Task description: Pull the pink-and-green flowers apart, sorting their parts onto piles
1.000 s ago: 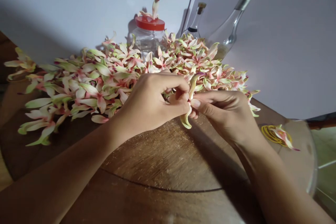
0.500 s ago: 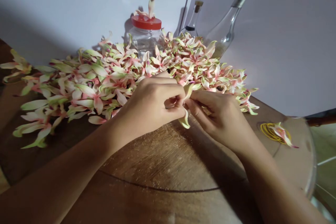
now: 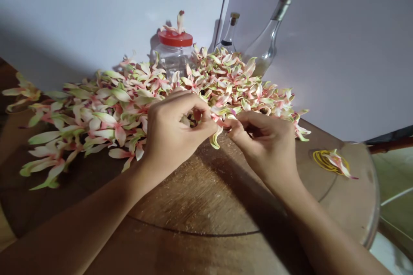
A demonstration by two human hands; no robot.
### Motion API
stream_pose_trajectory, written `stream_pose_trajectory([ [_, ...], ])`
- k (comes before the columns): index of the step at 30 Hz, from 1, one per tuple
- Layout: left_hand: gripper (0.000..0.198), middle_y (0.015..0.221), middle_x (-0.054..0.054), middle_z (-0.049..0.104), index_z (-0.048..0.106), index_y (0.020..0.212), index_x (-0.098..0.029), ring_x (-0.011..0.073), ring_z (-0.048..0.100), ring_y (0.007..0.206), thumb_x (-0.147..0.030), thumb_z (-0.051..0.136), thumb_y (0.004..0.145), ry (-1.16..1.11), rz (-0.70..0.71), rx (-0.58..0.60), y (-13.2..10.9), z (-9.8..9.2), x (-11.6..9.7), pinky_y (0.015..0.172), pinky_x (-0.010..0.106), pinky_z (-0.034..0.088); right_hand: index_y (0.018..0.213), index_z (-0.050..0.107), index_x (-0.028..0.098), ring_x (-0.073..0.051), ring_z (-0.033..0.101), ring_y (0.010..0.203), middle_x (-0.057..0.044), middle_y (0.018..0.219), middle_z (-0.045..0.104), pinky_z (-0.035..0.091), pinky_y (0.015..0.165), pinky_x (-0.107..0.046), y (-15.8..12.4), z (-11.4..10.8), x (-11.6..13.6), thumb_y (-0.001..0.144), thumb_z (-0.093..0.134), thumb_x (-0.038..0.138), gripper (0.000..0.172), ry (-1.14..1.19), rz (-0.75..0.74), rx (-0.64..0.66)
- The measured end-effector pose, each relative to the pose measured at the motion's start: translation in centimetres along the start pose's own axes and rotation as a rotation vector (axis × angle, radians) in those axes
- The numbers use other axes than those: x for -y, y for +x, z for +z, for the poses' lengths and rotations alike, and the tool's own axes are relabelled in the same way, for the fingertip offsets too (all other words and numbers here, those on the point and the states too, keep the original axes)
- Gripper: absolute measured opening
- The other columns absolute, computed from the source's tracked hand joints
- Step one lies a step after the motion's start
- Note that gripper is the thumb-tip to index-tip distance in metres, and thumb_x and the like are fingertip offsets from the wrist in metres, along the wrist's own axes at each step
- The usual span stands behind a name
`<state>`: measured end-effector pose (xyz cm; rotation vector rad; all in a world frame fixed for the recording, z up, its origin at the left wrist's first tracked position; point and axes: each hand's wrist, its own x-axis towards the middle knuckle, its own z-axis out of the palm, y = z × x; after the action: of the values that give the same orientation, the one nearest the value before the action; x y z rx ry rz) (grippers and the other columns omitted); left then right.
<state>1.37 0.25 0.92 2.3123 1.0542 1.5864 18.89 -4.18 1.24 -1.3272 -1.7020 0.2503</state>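
Brown wood forms the near surface, a round table (image 3: pixel 193 219) with pale crumbs scattered over it and a dark curved seam crossing it; its near part lies free of flowers, which seems to give the forearms room. Above the middle, a pink-and-cream flower (image 3: pixel 214 139) is held between the two hands, one pale petal curling down below the fingertips. The left hand (image 3: pixel 180 124) has its thumb and index finger together, clamped on the flower's left side, apparently to steady it. The right hand (image 3: pixel 267 142) meets it from the right, thumb and forefinger closed on it at the pink part; so fine a grip probably suits thin, easily bruised petals. What exactly lies between those tips is too small to tell.

To the right, a coil of yellow bands (image 3: pixel 320 164) lies near the table's edge, within easy reach, with a loose flower (image 3: pixel 338 163) across it.

Beyond the hands, a broad heap of flowers (image 3: pixel 155 84) spreads from left to right, likely kept close so that any bloom can be picked up without stretching. Behind it stands a clear jar (image 3: pixel 174 58) with a red lid (image 3: pixel 176 39), a single blossom (image 3: pixel 180 25) resting on top. Farther right are a small stoppered bottle (image 3: pixel 230 36) and a taller glass bottle (image 3: pixel 266 43), set back by the pale wall (image 3: pixel 338 51), presumably out of the way.
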Motion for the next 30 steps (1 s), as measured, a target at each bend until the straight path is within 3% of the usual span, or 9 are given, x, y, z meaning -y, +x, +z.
stream_pose_trajectory([
  [3, 0.017, 0.069, -0.003, 0.064, 0.060, 0.071, -0.021, 0.0135, 0.058, 0.066, -0.006, 0.059, 0.078, 0.005, 0.044, -0.003, 0.1, 0.3, 0.2, 0.066, 0.031, 0.050, 0.069, 0.068, 0.016, -0.008, 0.034, 0.052, 0.004, 0.054, 0.043, 0.025, 0.049, -0.026, -0.1, 0.0, 0.0, 0.090, 0.066, 0.030, 0.025, -0.015, -0.024, -0.016],
  [8, 0.011, 0.076, 0.000, 0.067, 0.065, 0.080, -0.017, 0.0130, 0.061, 0.073, -0.012, 0.060, 0.089, -0.026, 0.172, 0.168, 0.1, 0.7, 0.4, 0.070, 0.028, 0.047, 0.064, 0.061, 0.016, -0.007, 0.036, 0.052, 0.005, 0.054, 0.042, 0.027, 0.052, -0.025, 0.3, 0.1, -0.5, 0.090, 0.064, 0.026, 0.027, -0.085, -0.136, 0.070],
  [13, 0.012, 0.090, 0.003, 0.071, 0.065, 0.090, -0.016, 0.0157, 0.065, 0.086, -0.027, 0.071, 0.089, -0.038, 0.085, 0.238, 0.3, 0.5, 0.7, 0.075, 0.028, 0.047, 0.067, 0.058, 0.016, -0.007, 0.037, 0.053, 0.005, 0.057, 0.044, 0.030, 0.054, -0.024, 0.6, 0.0, -1.1, 0.094, 0.061, 0.027, 0.030, -0.158, -0.205, 0.117],
  [19, 0.010, 0.084, 0.000, 0.069, 0.063, 0.086, -0.016, 0.0133, 0.063, 0.077, -0.021, 0.071, 0.088, 0.010, 0.064, 0.292, 0.7, 0.3, 1.2, 0.073, 0.026, 0.044, 0.071, 0.053, 0.016, -0.008, 0.031, 0.056, 0.003, 0.063, 0.042, 0.028, 0.054, -0.024, 0.5, 0.0, -0.8, 0.093, 0.058, 0.015, 0.023, -0.251, -0.351, 0.165],
  [27, 0.014, 0.083, 0.003, 0.060, 0.057, 0.085, -0.016, 0.0153, 0.057, 0.080, -0.014, 0.051, 0.098, 0.136, 0.218, 0.369, 0.5, 0.5, 1.2, 0.073, 0.029, 0.043, 0.065, 0.048, 0.017, -0.007, 0.030, 0.056, 0.004, 0.062, 0.040, 0.028, 0.055, -0.024, 0.3, 0.1, -0.6, 0.094, 0.057, 0.020, 0.031, -0.174, -0.310, 0.172],
  [30, 0.021, 0.071, -0.001, 0.053, 0.050, 0.074, -0.017, 0.0128, 0.052, 0.068, -0.008, 0.052, 0.092, 0.135, 0.226, 0.291, 0.0, 1.0, 1.0, 0.064, 0.027, 0.039, 0.066, 0.056, 0.016, -0.007, 0.033, 0.054, 0.005, 0.059, 0.042, 0.029, 0.055, -0.024, 0.0, 0.4, -0.4, 0.093, 0.059, 0.022, 0.028, -0.128, -0.250, 0.117],
])
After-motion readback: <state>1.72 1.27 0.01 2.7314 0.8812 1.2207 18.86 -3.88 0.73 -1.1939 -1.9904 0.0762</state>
